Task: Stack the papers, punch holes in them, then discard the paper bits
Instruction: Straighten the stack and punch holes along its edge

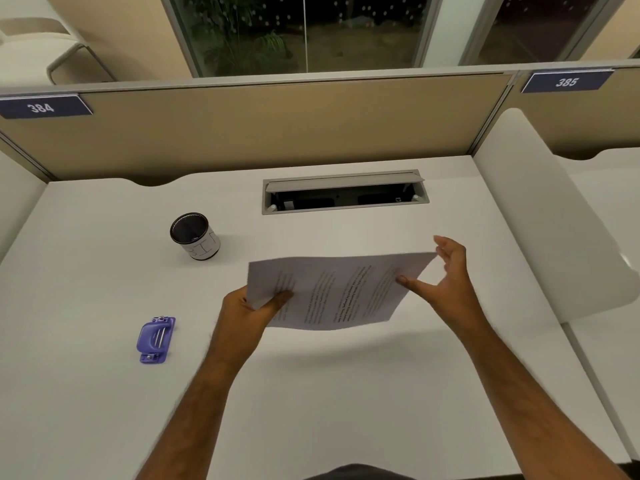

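Observation:
A stack of printed white papers [332, 292] is held above the white desk [104, 393], tilted, with its text running sideways. My left hand [249, 306] grips the stack's left corner, thumb on top. My right hand [443, 275] is at the right edge with straight fingers, the thumb lying on the top sheet. A purple hole punch [156, 339] lies on the desk to the left of my left forearm. A small black cup with a white label [194, 235] stands further back on the left.
A grey cable hatch [344, 192] is set open in the desk behind the papers. A tan partition [259, 126] closes the back, and a white curved divider [540, 216] bounds the right side.

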Available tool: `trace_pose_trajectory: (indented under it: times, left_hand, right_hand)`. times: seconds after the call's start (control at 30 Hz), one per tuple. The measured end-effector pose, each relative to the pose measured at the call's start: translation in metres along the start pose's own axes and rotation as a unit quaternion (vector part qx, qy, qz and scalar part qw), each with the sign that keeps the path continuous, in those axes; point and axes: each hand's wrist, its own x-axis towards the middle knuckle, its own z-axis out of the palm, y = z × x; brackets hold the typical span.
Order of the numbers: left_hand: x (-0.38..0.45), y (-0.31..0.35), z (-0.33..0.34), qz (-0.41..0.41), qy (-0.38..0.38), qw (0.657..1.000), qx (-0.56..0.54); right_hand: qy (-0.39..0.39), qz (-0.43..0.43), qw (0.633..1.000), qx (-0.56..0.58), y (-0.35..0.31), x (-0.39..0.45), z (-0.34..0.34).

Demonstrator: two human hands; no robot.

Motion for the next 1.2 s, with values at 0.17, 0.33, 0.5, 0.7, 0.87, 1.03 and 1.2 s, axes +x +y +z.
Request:
trace_pose_trajectory:
  times: [0.17, 0.33, 0.5, 0.7, 0.87, 1.03, 1.2]
  left_hand:
    - [0.002, -0.003, 0.002, -0.025, 0.006, 0.998, -0.048]
    - [0.005, -0.01, 0.006, -0.04, 0.033, 0.996, -0.076]
    - [0.005, -0.03, 0.016, -0.059, 0.007, 0.996, -0.068]
    - [0.006, -0.048, 0.031, -0.101, 0.022, 0.993, -0.054]
    - [0.009, -0.039, 0.028, -0.051, -0.002, 0.998, -0.044]
    - [0.007, -0.042, 0.031, -0.063, -0.029, 0.998, 0.002]
    - [0.002, -0.034, 0.028, -0.042, -0.007, 0.999, -0.032]
  right_hand:
    - [-0.107, 0.006, 0.98, 0.169, 0.008, -0.003, 0.005]
    - [-0.029, -0.006, 0.977, 0.213, 0.006, -0.004, 0.018]
    - [-0.008, 0.028, 0.985, 0.17, 0.027, -0.008, 0.035]
    - [-0.014, 0.067, 0.987, 0.145, 0.044, -0.012, 0.05]
    - [0.013, 0.055, 0.989, 0.135, 0.047, -0.01, 0.048]
    - [-0.016, 0.064, 0.993, 0.103, 0.057, -0.014, 0.053]
    - [0.022, 0.058, 0.992, 0.107, 0.056, -0.013, 0.052]
